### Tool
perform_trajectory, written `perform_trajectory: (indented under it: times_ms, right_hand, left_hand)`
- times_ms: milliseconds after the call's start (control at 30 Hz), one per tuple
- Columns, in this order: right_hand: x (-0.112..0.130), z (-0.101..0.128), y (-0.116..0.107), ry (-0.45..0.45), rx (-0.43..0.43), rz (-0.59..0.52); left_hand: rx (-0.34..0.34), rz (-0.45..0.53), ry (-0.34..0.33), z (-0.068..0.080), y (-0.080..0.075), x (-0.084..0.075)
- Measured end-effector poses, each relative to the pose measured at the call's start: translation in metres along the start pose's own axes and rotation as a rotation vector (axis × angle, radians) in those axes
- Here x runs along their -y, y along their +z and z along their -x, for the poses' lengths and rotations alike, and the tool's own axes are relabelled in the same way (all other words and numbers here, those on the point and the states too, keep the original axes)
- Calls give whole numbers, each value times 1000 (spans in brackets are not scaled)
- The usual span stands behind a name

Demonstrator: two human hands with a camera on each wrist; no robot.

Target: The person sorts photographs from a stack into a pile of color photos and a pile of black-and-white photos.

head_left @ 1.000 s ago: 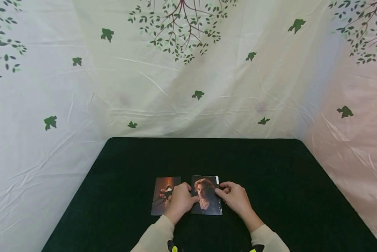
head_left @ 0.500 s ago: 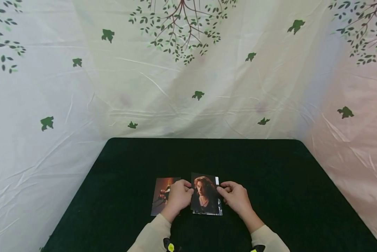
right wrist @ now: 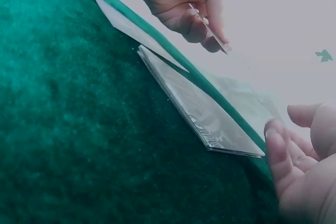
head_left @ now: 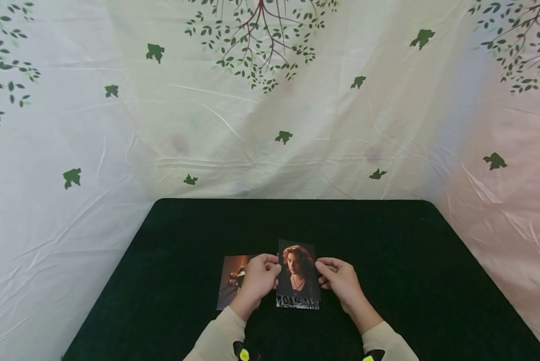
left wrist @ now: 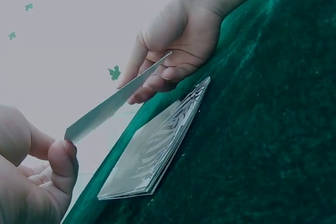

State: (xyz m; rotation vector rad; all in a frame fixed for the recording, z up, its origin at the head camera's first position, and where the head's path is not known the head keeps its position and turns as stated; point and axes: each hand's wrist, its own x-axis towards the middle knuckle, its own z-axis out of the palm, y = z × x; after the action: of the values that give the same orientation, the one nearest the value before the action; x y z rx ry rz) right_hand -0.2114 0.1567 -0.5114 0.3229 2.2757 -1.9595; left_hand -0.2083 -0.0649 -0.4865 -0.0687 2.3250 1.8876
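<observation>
Pale leaf-print curtain [head_left: 234,125] is hanging behind my dark green table [head_left: 184,225].

Head view: my left hand [head_left: 257,282] is pinching the portrait photo [head_left: 297,271] by its left edge, my right hand [head_left: 340,282] by its right edge. Photo is hovering over the stack [head_left: 297,303], whose black-and-white near end is peeking out below. Other photo [head_left: 227,285] is lying just left, partly hidden by my left hand.

Left wrist view: portrait photo is showing almost edge-on, spanning both hands, apart from the stack, which is sitting on the table, edges slightly uneven.

Right wrist view: left hand is gripping one end; the rest is washing out against the brightness, so right-hand contact isn't reading clearly from this angle. Stack and other photo are lying side by side.

Step in hand, my judgement: I'm separating this photo from the stack. Next move is probably calling for an even pinch, without bending it.
</observation>
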Motion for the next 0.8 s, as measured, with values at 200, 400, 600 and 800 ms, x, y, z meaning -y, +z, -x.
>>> perform_trajectory:
  times_ms: [200, 400, 600, 800]
  right_hand:
    - [1, 0, -3, 16, 24, -93]
    - [5, 0, -4, 20, 15, -109]
    - [13, 3, -1, 32, -8, -125]
    - [20, 13, 10, 36, -10, -189]
  left_hand:
    - [19, 33, 20, -2, 0, 1]
    - [9, 28, 36, 0, 1, -1]
    - [-2, 13, 24, 2, -4, -9]
    - [-4, 43, 2, 10, -18, -10]
